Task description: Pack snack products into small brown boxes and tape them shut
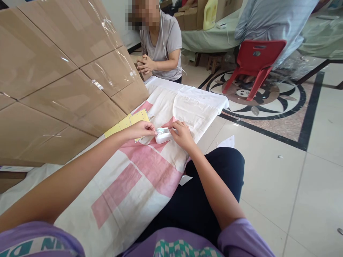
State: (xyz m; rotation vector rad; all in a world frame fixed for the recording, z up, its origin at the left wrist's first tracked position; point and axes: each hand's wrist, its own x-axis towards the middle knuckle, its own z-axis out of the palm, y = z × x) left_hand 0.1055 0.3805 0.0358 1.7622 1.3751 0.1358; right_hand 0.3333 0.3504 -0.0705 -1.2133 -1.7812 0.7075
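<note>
A small white open case (pixel 164 137), oblong with rounded ends, lies on the cloth between my hands. At its left end sits a small round white and pale green thing (pixel 160 131), too small to name. My left hand (pixel 142 130) is closed, thumb and fingertips pinched together at the case's left end; whatever they grip is hardly visible. My right hand (pixel 182 135) has its fingers curled over the right end of the case, touching it. Yellow dotted cards (pixel 139 117) lie just beyond my left hand, partly covered by it.
Stacked cardboard boxes (pixel 66 78) wall off the left side of the cloth-covered table (pixel 158 175). A person in grey (pixel 168 39) sits at its far end, hands clasped. Another person sits on a red chair (pixel 259 53) to the right. Paper scraps (pixel 226 142) lie on the floor.
</note>
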